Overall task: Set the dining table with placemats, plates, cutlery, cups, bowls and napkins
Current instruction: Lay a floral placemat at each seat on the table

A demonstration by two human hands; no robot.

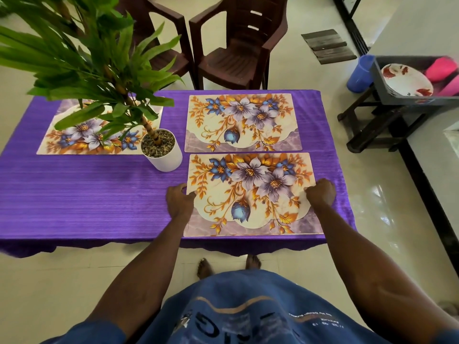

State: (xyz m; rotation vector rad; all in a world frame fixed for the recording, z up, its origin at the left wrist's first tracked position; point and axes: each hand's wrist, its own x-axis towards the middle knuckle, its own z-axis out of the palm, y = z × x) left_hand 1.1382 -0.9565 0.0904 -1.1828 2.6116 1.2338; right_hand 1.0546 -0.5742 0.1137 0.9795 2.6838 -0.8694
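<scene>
A purple-clothed table (87,194) bears three floral placemats (250,194), one perhaps under the potted plant (162,150).

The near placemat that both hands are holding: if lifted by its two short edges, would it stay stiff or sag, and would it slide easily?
The near placemat lies flat with crisp corners, so probably semi-rigid, sagging only slightly. It looks thin, likely light. Its glossy face over the ribbed purple tablecloth suggests it slides easily where the left hand and right hand pinch it.

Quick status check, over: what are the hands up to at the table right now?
Left hand and right hand each grip a side edge of the near placemat. Three floral placemats down on the purple tablecloth. Potted plant stands beside it, not blocking. No plates laid yet.
</scene>
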